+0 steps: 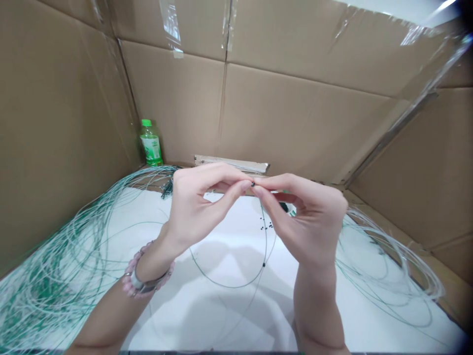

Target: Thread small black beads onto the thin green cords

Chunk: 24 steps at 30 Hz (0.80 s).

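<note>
At the center of the frame, the left hand [201,204] and the right hand [305,212] meet, a tiny dark piece [253,184] between their fingertips. Both hands' fingers are closed in a pinch around it, thumbs below. A thin green wire [229,287] hangs beneath, looping over the white desk [207,315], with small black beads [263,228] lying near it. Tangled green and white strands [48,286] fill the lower left; more loops [402,256] lie at right. Cardboard walls [288,118] enclose the desk, and a green bottle [151,145] stands upper left.
</note>
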Tool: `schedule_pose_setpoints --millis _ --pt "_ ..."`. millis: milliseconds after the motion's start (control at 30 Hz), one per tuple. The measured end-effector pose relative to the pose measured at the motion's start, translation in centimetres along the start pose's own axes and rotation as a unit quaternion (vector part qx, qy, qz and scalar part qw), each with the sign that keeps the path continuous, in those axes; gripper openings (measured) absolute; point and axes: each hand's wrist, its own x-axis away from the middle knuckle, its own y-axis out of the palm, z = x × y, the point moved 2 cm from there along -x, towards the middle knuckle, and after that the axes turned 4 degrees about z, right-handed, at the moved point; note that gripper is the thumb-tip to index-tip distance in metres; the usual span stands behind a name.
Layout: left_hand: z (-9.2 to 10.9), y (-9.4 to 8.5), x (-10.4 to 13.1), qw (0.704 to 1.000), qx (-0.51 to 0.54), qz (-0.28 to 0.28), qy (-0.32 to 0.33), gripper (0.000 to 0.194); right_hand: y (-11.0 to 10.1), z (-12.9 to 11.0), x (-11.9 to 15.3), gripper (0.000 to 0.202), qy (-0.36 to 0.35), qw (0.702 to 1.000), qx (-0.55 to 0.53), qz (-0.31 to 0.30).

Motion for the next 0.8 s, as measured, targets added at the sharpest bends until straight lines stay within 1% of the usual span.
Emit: schedule_pose_setpoints --millis 133,200,233,267,333,367,400,467,533,633,700,733,800 --pt "-0.3 0.1 0.2 0.998 -0.037 0.021 0.047 0.014 0.1 -0.1 -0.1 0.010 0.010 0.999 0.034 -0.001" --pt "-0.6 0.1 0.2 0.997 -0.056 0.026 0.054 0.013 -0.3 0.1 -0.3 0.008 0.031 0.998 0.051 -0.025" --pt "-0.8 0.2 0.2 0.997 -0.060 0.028 0.049 0.012 -0.5 0.3 -0.4 0.007 0.047 0.995 0.065 -0.059" --pt "-0.9 0.2 0.1 0.997 -0.061 0.028 0.041 0.011 -0.8 0.6 -0.5 0.006 0.062 0.989 0.082 -0.106" --pt "-1.3 0.3 0.1 0.998 -0.056 0.025 0.022 0.009 -1.2 1.1 -0.7 0.005 0.086 0.971 0.107 -0.195" --pt "-1.4 0.4 0.1 0.998 -0.052 0.021 0.015 0.009 -1.4 1.2 -0.8 0.005 0.095 0.967 0.104 -0.212" --pt "-1.6 0.6 0.1 0.999 -0.048 0.017 0.008 0.008 -1.5 1.4 -0.9 0.008 0.099 0.970 0.088 -0.205" --pt "-1.7 0.9 0.2 0.999 -0.033 0.013 -0.004 0.008 -1.4 1.5 -1.0 0.013 0.100 0.984 0.036 -0.143" --pt "-1.7 1.2 0.2 1.000 -0.009 0.016 -0.018 0.006 -1.0 1.5 -1.0 0.010 0.089 0.992 -0.004 -0.094" --pt "-1.9 1.6 0.2 0.996 0.060 0.015 -0.061 0.004 -0.5 1.4 -0.9 0.007 0.072 0.995 -0.013 -0.070" --pt "-2.8 2.0 0.3 0.988 0.116 0.009 -0.103 0.009 -0.7 1.4 -1.0 0.006 0.072 0.996 -0.012 -0.060" --pt "-3.5 2.4 0.3 0.983 0.137 0.004 -0.125 0.013 -0.8 1.5 -1.0 0.006 0.074 0.996 -0.013 -0.054" --pt "-5.6 3.5 0.8 0.977 0.135 -0.028 -0.164 0.022 -1.1 1.5 -1.1 0.008 0.078 0.996 -0.017 -0.037"
